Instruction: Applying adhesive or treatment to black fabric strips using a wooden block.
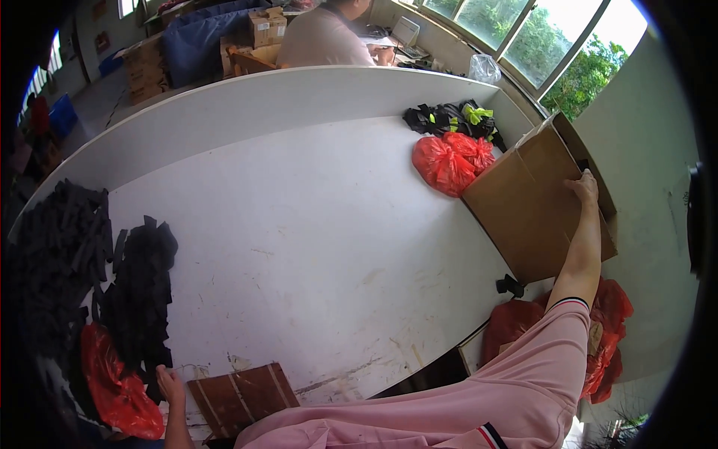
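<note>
At the far right, my right arm reaches out to a brown cardboard box [523, 202] on the table. My right hand [586, 187] is closed over the box's upper edge, its thumb on the outer side and its fingertips partly hidden past the rim. A small dark patch shows beside those fingers; what it is I cannot make out. Low at the left, my left hand [170, 385] is open, fingers slightly apart, between a red plastic bag [120, 382] and a reddish-brown board [245, 396]. Just beyond it lies a pile of black fabric strips [142, 292].
A larger black heap [56, 247] covers the left end. Tied red bags [449, 161] and black and yellow-green pieces [456, 118] lie by the box. More red bags [516, 329] sit below it. A raised white wall [299, 93] edges the table; a person [321, 37] sits beyond.
</note>
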### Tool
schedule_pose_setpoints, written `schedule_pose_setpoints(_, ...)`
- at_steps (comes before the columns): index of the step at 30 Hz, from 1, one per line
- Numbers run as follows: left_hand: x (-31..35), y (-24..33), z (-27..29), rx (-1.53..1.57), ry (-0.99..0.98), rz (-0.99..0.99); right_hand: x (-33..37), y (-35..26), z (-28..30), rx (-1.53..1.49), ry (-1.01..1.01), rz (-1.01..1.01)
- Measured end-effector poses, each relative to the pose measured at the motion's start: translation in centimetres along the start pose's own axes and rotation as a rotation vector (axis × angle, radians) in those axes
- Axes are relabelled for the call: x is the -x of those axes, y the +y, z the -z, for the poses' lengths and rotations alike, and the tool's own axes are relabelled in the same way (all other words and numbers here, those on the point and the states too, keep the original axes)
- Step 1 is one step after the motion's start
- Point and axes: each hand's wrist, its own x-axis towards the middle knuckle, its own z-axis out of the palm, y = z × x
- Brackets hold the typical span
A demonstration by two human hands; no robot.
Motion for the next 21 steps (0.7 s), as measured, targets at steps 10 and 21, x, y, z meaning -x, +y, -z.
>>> schedule_pose_setpoints(10, -0.4, 1.5, -0.6, -0.05, -0.009, 0.137, 8.3, 0.8, -1.9, -0.254, 0.264, 0.348)
schedule_pose_setpoints(21, -0.1, 1.2, -2.5, -0.053, 0.058, 0.111, 16.2, -0.2, 3.2, -0.734, 0.356, 0.686)
